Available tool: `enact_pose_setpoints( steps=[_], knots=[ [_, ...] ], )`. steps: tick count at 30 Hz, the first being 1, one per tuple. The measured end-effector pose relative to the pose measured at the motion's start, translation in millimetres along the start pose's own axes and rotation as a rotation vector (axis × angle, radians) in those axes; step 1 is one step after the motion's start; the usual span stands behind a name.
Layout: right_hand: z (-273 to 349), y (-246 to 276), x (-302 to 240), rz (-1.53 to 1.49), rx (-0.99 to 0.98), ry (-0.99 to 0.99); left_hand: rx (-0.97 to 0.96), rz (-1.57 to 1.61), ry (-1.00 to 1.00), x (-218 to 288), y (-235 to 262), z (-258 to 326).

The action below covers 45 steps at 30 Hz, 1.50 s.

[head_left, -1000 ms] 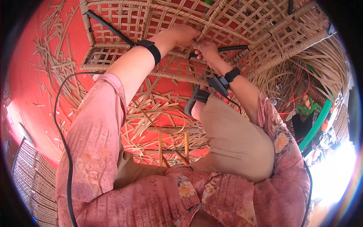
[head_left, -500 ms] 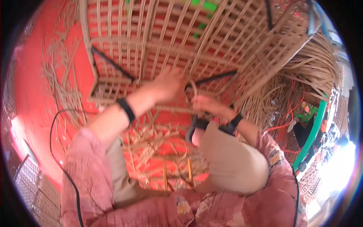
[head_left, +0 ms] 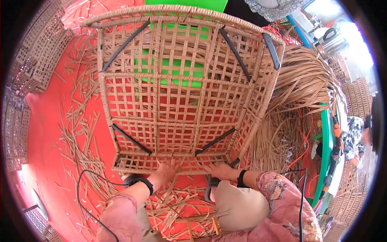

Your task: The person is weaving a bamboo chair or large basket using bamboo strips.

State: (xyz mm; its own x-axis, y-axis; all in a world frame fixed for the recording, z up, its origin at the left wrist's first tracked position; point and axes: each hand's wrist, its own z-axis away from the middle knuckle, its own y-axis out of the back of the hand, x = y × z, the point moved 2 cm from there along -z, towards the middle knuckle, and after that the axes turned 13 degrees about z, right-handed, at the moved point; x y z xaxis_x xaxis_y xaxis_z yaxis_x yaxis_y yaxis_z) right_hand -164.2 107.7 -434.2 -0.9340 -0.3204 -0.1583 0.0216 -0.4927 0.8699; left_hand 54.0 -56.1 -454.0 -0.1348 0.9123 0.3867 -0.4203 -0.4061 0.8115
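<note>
A large rectangular basket (head_left: pixel 177 101) of woven rattan or cane fills the middle in front of me, its open grid facing me. Dark strips cross its corners as braces. At its near wall, my left hand (head_left: pixel 169 167) is closed with bent fingers over the lower rim. A short way to the right, my right hand (head_left: pixel 221 171) lies across the same rim, its fingers curled over the weave. Thin pale strip ends show by the fingers of both hands; whether either hand pinches one is too small to tell.
A red floor covering (head_left: pixel 52 133) is littered with cane scraps (head_left: pixel 86 159). Long loose cane strips (head_left: pixel 302 78) are heaped at the right, beside a green curved edge (head_left: pixel 325 133). Stacked woven baskets (head_left: pixel 44 52) stand at the left. A green plastic piece (head_left: pixel 171 72) shows behind the grid.
The view takes in more of the basket, whose far rim now shows. My left hand has come down to the near rim; my right hand has flattened onto it from a looped strip.
</note>
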Motion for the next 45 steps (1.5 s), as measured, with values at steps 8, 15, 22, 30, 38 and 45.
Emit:
enact_pose_setpoints(
  steps=[8,15,22,30,38,45],
  knots=[
    [29,16,3,-0.088,0.183,0.081,0.03,0.217,-0.102,23,27,17],
    [92,77,-17,-0.001,0.341,0.026,0.116,0.319,-0.159,75,96,53],
    [124,140,-58,0.056,0.517,-0.018,0.123,0.277,-0.135,82,126,90],
    [161,215,-73,0.112,0.775,-0.012,0.27,0.193,0.036,117,216,147],
    [191,319,-79,0.101,0.884,-0.051,0.58,0.03,0.049,137,315,205],
    [228,402,-124,-0.041,0.803,-0.067,0.72,-0.082,0.17,187,377,278]
  ],
)
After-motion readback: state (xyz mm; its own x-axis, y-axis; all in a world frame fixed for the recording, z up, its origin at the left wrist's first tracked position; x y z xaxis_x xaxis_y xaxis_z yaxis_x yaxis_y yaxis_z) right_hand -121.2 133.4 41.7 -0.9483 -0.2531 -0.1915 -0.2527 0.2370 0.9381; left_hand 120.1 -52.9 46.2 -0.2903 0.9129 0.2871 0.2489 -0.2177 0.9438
